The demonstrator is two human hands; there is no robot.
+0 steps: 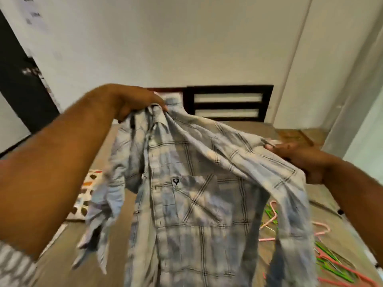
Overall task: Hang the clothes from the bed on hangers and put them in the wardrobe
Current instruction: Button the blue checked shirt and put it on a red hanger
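Well, both hands are up and well apart, each clamped on the plaid shirt (192,183). The left hand (132,102) bunches the collar end in curled fingers, held high; the right hand (300,160) grips the far shoulder, lower down. The shirt hangs spread between them in mid-air above the bed (62,255), chest pocket facing the camera, one sleeve dangling at left. Below it on the brown sheet, pink and green hangers (331,264) lie scattered at right, and a patterned pillow (87,195) sits at left. Beyond, a dark slatted headboard (228,102) stands against a pale wall (186,48).
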